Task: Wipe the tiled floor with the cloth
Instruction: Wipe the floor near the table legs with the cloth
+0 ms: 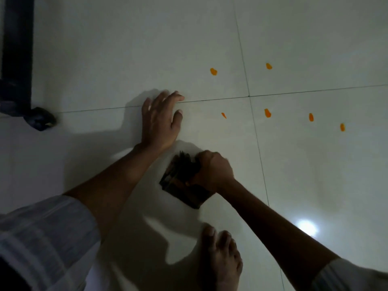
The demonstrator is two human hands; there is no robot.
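Low at six o'clock, the right hand (212, 171) clenches the dark cloth (184, 181) against the tiled floor (315, 175); at eleven o'clock the left hand (160, 120) lies flat, fingers released, probably bracing. Orange spots (267, 113) await at two o'clock.

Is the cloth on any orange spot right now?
No, the cloth in the right hand lies on bare tile, apart from every orange spot.

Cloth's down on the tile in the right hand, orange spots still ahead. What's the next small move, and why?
Probably slide the cloth forward and a little right toward the nearest orange smear. The right hand grips the cloth on the floor short of every spot, and the left hand lies flat on the tile as a brace, beside that path.
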